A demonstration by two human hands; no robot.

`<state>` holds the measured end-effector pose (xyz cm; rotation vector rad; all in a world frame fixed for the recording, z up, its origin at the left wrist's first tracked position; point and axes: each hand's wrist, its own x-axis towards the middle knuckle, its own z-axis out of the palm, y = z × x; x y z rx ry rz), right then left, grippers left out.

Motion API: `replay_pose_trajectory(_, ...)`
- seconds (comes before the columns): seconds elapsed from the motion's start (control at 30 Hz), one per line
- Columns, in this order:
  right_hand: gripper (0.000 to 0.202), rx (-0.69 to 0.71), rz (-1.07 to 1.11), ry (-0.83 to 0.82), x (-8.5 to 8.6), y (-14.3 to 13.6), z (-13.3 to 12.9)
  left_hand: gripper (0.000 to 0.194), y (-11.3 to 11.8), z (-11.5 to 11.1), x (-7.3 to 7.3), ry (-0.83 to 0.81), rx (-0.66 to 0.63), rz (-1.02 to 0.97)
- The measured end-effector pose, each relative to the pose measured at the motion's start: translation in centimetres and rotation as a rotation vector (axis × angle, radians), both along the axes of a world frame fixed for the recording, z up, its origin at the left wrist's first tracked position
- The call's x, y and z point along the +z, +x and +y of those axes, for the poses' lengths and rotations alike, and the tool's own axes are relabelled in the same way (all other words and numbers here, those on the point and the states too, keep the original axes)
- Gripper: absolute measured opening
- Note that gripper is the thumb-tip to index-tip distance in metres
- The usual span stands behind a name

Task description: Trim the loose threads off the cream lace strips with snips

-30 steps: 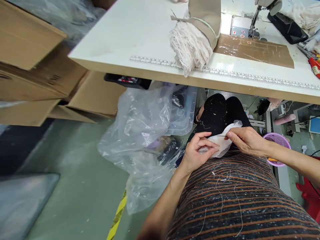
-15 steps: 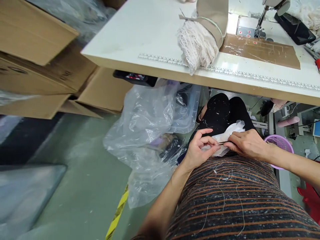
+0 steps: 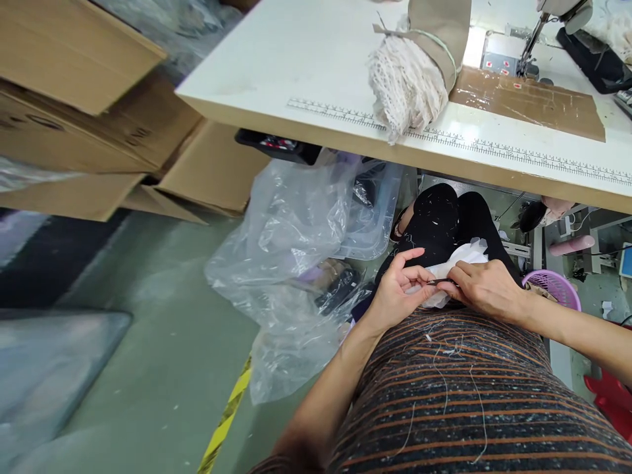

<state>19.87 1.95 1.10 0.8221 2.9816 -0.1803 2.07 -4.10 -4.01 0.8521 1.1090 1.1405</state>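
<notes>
My left hand [image 3: 395, 296] is over my lap, its thumb and fingertips pinching an edge of thin white fabric [image 3: 471, 253]. Its index finger points upward, away from the pinch. My right hand [image 3: 488, 284] is closed around a slim dark pointed tool [image 3: 437, 282], whose tip meets the fabric at the left fingertips. Most of the tool is hidden in the right fingers, so its exact kind does not show. The fabric spreads behind both hands, over my black trousers [image 3: 434, 214].
Above my knees runs the white sewing table [image 3: 257, 72] with a printed ruler along its edge. On it are a tied lace bundle [image 3: 407, 82] and a sewing machine [image 3: 536, 43]. Cardboard boxes [image 3: 123, 138] and a clear plastic bag [image 3: 296, 217] lie left; a purple basket [image 3: 555, 283] stands right.
The view has shifted slightly, so the table appears further right. Both hands stay together at the fabric, the dark tool's tip still at the left fingertips.
</notes>
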Motion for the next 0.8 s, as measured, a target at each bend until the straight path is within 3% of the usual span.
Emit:
replay_pose_trajectory(0.3,0.063,-0.051,-0.097,-0.125,0.6,0.0,0.3,0.066,0.1,-0.1,-0.3,0.012,-0.041,-0.021)
replay_pose_trajectory(0.57,0.057,-0.051,-0.154,-0.082,1.1,-0.8,-0.2,0.067,0.2,-0.1,0.3,0.023,-0.034,0.035)
replay_pose_trajectory(0.7,0.06,-0.047,0.1,-0.03,1.6,-0.1,0.0,0.065,0.1,-0.4,0.1,0.072,-0.03,0.13)
replay_pose_trajectory(0.8,0.059,-0.088,0.431,0.043,4.3,1.4,1.6,0.055,-0.2,-0.6,-0.3,0.201,-0.003,0.325)
